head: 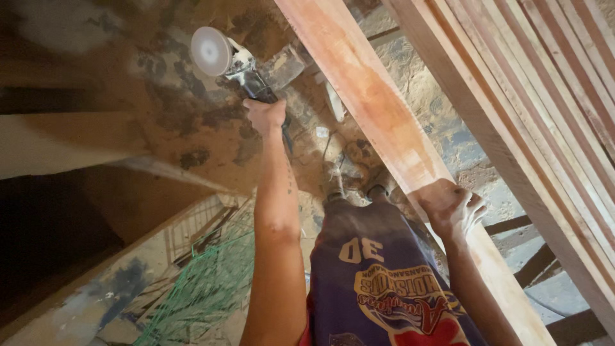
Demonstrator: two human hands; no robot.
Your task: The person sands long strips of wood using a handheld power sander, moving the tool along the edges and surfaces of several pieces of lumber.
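My left hand (264, 115) is stretched forward and grips the dark handle of an angle grinder (246, 70), held out over the dusty ground. Its round pale sanding disc (211, 51) faces up toward the camera and touches nothing. My right hand (451, 206) is closed over the near part of a long reddish wooden plank (368, 96), fingers wrapped over its right edge. The plank runs from the top middle down to the bottom right.
Several more long planks (538, 96) lie stacked side by side at the right. Below are a dusty, stained floor (192, 128), green netting (205, 295) at the bottom left, dark metal bars (532, 263) at the right, and my feet (359, 189).
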